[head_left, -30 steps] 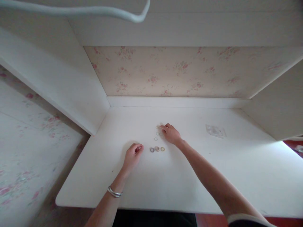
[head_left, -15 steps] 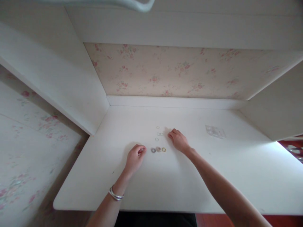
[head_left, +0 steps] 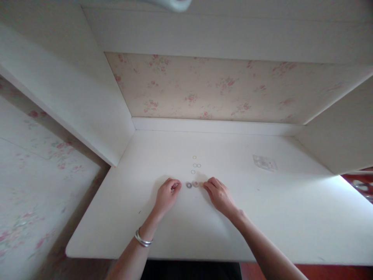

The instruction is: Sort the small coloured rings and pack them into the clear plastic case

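Observation:
Three thick rings lie in a row on the white table: a dark grey ring (head_left: 189,185), a pinkish ring (head_left: 195,184) and a gold-coloured ring (head_left: 201,184). My right hand (head_left: 218,194) is closed in a pinch at the gold-coloured ring, its fingertips on the right edge and covering part of it. To the left of the row rests my left hand (head_left: 168,196), fingers curled together; whatever they hold, if anything, is hidden. Beyond the row lie several thin rings: a yellowish ring (head_left: 194,157), a pair side by side, and a greyish ring (head_left: 193,172).
A small clear plastic bag (head_left: 264,162) lies on the white table (head_left: 180,233) at the right. White panels stand left and right, with flowered wallpaper (head_left: 204,87) behind. A pale curved object (head_left: 175,4) hangs at the top edge.
My right hand has come down and slightly left, from beside the thin rings to the gold-coloured ring. My left hand has hardly moved.

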Demonstrator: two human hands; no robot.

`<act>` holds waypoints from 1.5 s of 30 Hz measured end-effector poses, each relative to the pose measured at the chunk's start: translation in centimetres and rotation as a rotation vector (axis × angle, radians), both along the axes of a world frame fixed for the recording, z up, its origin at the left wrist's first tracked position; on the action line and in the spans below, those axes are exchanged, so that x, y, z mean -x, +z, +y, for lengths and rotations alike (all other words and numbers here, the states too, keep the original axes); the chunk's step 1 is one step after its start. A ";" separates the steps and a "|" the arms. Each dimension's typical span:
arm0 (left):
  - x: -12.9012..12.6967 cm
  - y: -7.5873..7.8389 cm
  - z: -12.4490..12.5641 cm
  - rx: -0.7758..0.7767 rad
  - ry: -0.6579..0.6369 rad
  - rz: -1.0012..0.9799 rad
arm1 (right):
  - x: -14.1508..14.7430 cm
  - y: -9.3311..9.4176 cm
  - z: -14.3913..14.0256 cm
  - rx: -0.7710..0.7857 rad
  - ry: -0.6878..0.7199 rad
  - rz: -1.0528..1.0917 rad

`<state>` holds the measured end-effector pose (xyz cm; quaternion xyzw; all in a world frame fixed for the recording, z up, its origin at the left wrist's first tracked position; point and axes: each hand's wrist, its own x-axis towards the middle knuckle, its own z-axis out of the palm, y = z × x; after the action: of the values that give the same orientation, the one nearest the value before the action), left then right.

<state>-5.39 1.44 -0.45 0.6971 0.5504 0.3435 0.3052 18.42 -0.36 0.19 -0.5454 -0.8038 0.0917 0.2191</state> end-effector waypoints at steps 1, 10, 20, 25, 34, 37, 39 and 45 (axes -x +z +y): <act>0.0 0.0 0.0 -0.003 -0.003 0.000 | 0.0 -0.1 0.1 -0.004 0.007 -0.020; 0.0 0.1 0.0 -0.004 0.015 0.003 | -0.5 0.3 -0.5 -0.027 -0.062 0.053; -2.7 2.1 4.7 -0.114 -0.113 0.125 | -1.7 -1.4 -3.1 0.008 -0.369 0.428; -5.8 2.1 8.8 -0.107 -0.146 0.398 | -1.9 -1.4 -3.0 0.028 -0.391 0.465; -7.7 1.6 12.3 -0.069 -0.213 0.495 | -2.2 -1.5 -3.0 0.028 -0.387 0.488; -7.4 1.4 12.3 -0.064 -0.222 0.504 | -2.3 -1.5 -2.9 0.036 -0.378 0.490; -7.2 1.3 11.9 -0.064 -0.236 0.500 | -2.4 -1.5 -2.9 0.035 -0.374 0.490; -6.6 2.3 8.5 -0.100 -0.257 0.451 | -2.4 -1.5 -2.9 0.049 -0.367 0.503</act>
<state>1.24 9.94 1.90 0.8344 0.4938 0.1645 0.1813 20.86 -3.28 -1.28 -0.6467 -0.6103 0.2019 0.4106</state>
